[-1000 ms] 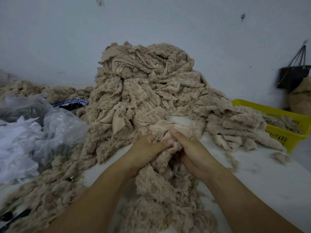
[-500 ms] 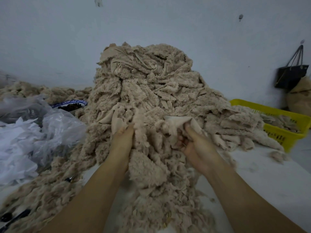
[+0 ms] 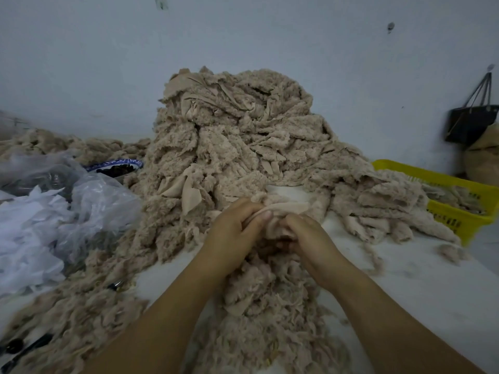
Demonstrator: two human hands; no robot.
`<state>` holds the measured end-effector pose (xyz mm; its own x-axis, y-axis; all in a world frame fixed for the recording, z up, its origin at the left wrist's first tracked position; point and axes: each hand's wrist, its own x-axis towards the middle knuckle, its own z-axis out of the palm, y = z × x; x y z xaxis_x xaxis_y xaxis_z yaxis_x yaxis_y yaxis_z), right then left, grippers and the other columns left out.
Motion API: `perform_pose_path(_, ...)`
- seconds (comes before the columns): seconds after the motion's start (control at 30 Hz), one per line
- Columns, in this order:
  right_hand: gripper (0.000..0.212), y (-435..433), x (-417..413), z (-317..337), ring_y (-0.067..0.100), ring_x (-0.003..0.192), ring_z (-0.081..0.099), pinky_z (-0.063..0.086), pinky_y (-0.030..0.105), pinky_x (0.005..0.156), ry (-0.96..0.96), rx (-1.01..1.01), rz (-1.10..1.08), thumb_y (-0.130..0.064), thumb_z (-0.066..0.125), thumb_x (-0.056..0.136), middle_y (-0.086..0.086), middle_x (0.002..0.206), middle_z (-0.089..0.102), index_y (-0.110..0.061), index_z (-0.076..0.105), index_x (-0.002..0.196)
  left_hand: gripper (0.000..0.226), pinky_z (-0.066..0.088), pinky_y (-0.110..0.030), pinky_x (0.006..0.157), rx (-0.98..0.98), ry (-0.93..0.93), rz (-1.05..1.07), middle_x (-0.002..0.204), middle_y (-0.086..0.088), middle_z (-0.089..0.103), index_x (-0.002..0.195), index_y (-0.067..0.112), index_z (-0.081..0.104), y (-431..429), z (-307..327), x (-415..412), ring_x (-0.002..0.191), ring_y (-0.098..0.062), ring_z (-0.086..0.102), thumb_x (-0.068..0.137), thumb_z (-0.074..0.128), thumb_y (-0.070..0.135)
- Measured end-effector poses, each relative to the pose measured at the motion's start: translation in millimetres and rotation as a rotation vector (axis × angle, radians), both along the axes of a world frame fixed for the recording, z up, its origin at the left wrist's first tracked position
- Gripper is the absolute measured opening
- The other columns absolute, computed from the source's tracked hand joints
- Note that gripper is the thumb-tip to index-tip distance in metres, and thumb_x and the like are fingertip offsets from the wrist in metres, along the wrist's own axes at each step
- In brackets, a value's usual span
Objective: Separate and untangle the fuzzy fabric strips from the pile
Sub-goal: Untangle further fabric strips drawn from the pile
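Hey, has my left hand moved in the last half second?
Yes. The left hand has shifted right, away from the blue-rimmed bowl, and now meets the right hand on the fabric strip.

Both hands met at the foot of the pile (image 3: 237, 136). The left hand (image 3: 232, 233) and right hand (image 3: 310, 238), fingers curled, gripped one strip (image 3: 283, 209) between them, its smooth backing facing up. More strips trailed toward the camera across the white table (image 3: 405, 292). On the right a yellow basket (image 3: 459, 184) held strips, with a black bag (image 3: 469, 125) hanging on the wall behind. On the left lay a clear plastic bag (image 3: 94, 206), white scraps (image 3: 24, 238) and a blue-rimmed bowl (image 3: 118, 164).
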<state>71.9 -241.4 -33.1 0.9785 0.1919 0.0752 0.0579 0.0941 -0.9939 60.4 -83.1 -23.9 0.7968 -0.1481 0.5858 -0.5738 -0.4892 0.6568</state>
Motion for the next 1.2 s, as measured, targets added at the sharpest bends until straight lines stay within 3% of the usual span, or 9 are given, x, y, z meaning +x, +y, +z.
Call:
perform_pose_path(0.17,0.010,-13,9,0,0.013,0.080,0.061,0.055,0.037,0.075,-0.186,-0.140,-0.373,-0.042,0.056,0.091,-0.002,0.097,0.062,-0.033,0.059,0.089,0.018,0.051,-0.023,0.073,-0.512,0.335,-0.045,0.083,0.008,0.070,0.085,0.029,0.074,7,7,-3,0.077,-0.007,0.064,0.093,0.062,0.040)
perform_pose_path(0.33,0.045,-11,8,-7,-0.010,0.081,0.059,0.048,0.006,0.062,-0.289,-0.460,-0.014,-0.041,0.060,0.087,-0.031,0.111,0.052,-0.044,0.045,0.130,0.017,0.057,-0.024,0.058,-0.923,0.526,-0.322,0.087,-0.006,0.074,0.088,0.017,0.076,6,14,-6,0.072,-0.013,0.071,0.083,0.065,0.029)
perform_pose_path(0.43,0.017,-6,11,-17,0.008,0.064,0.050,0.038,0.015,0.051,-0.307,-0.737,-0.051,-0.031,0.058,0.096,0.001,0.080,0.058,-0.014,0.055,0.093,0.018,0.045,-0.018,0.043,-1.110,0.553,-0.378,0.081,-0.007,0.071,0.099,0.006,0.066,9,18,-4,0.051,-0.008,0.060,0.091,0.057,0.020)
perform_pose_path(0.57,0.032,-17,13,-9,0.010,0.049,0.033,0.028,0.017,0.046,-0.199,-0.484,-0.241,-0.029,0.057,0.097,-0.002,0.059,0.038,-0.012,0.044,0.073,0.022,0.042,-0.016,0.044,-1.339,0.486,-0.251,0.082,-0.006,0.067,0.094,0.014,0.066,21,19,2,0.046,-0.005,0.048,0.104,0.046,0.014)
perform_pose_path(0.63,0.036,-16,12,-4,0.021,0.057,0.046,0.041,0.030,0.058,-0.078,-0.232,-0.208,-0.034,0.055,0.098,0.011,0.063,0.047,-0.002,0.053,0.083,0.033,0.050,-0.018,0.054,-1.210,0.444,-0.097,0.088,-0.004,0.067,0.086,0.031,0.071,21,15,4,0.056,-0.008,0.060,0.104,0.048,0.016)
perform_pose_path(0.73,0.040,-7,7,6,0.035,0.077,0.061,0.055,0.045,0.078,-0.011,0.252,-0.026,-0.035,0.053,0.100,0.023,0.079,0.061,0.003,0.064,0.093,0.032,0.052,-0.016,0.080,-0.529,0.250,0.141,0.102,0.017,0.070,0.100,0.050,0.065,13,8,0,0.088,0.003,0.067,0.102,0.053,0.021)
perform_pose_path(0.87,0.040,2,-1,4,0.022,0.102,0.071,0.058,0.035,0.085,-0.078,0.086,0.170,-0.049,0.057,0.093,0.008,0.103,0.075,-0.013,0.071,0.104,0.027,0.033,-0.004,0.096,0.068,0.016,-0.045,0.120,0.020,0.055,0.121,0.027,0.069,-5,-6,0,0.117,0.011,0.044,0.100,0.054,0.018)
perform_pose_path(1.07,0.018,-9,7,-1,0.022,0.081,0.074,0.058,0.031,0.064,0.095,0.101,-0.022,-0.025,0.060,0.097,0.009,0.090,0.076,-0.014,0.074,0.099,0.020,0.042,-0.011,0.087,-0.223,0.126,0.148,0.111,0.026,0.062,0.102,0.044,0.066,13,-5,5,0.107,0.012,0.052,0.101,0.050,0.031)
perform_pose_path(1.2,0.043,-37,20,17,0.015,0.082,0.074,0.058,0.027,0.066,0.024,0.842,-0.195,-0.048,0.061,0.088,0.008,0.101,0.071,-0.009,0.067,0.106,0.031,0.048,-0.035,0.098,-0.038,0.287,0.305,0.125,0.010,0.056,0.129,0.031,0.058,19,-13,15,0.113,-0.002,0.053,0.099,0.053,0.040)
